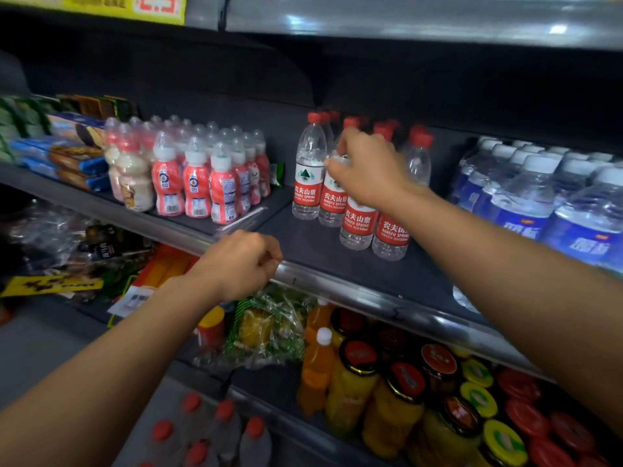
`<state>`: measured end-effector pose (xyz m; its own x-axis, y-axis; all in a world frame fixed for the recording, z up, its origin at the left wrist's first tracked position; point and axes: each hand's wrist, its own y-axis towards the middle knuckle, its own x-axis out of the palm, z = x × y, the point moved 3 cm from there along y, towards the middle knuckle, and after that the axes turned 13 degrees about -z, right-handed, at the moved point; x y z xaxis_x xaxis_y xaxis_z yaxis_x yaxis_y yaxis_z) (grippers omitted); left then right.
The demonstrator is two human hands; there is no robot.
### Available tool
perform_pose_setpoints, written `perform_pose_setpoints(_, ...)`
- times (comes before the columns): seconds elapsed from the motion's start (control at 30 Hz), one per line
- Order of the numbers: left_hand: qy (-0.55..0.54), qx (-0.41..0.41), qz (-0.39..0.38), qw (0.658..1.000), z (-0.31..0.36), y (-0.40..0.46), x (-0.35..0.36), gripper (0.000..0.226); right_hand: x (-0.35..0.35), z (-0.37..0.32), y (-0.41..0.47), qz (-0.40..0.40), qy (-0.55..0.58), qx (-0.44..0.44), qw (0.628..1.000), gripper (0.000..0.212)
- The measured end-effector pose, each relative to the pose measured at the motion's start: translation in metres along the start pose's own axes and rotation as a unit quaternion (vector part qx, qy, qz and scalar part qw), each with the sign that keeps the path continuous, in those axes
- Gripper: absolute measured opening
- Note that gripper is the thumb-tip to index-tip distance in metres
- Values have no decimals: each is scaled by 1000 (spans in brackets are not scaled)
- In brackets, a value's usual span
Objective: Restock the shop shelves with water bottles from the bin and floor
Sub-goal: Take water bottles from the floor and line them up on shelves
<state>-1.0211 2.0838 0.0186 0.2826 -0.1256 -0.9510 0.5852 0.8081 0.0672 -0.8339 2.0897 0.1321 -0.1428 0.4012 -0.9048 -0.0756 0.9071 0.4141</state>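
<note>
Right hand is reached out over the middle shelf, fingers curled around the top of one of the red-label water bottles, so its cap is hidden under the hand. Left hand is balled into a loose fist with nothing in it, hovering right at the shelf's metal front edge.

That gripped bottle sits in a small cluster of the same red-capped bottles: one just to its left, two more closer to the front, and a few further back. Down at the bottom of the view there are more red-capped bottles lying low near the floor, pretty blurry.

To the left on the same shelf are pink-and-white little drink bottles and boxed biscuits. To the right, blue-label water packs. Shelf below has orange juice bottles and jars with red lids.
</note>
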Motion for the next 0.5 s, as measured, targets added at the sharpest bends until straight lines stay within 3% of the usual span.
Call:
perform_pose_setpoints(0.2,13,-22,-12,1000,-1,-38,31,13,72,-40,-83,-98,84,-87,988,24)
perform_pose_setpoints(0.5,-16,-86,-120,989,-32,-102,155,16,217,-57,-196,-260,140,-77,952,24)
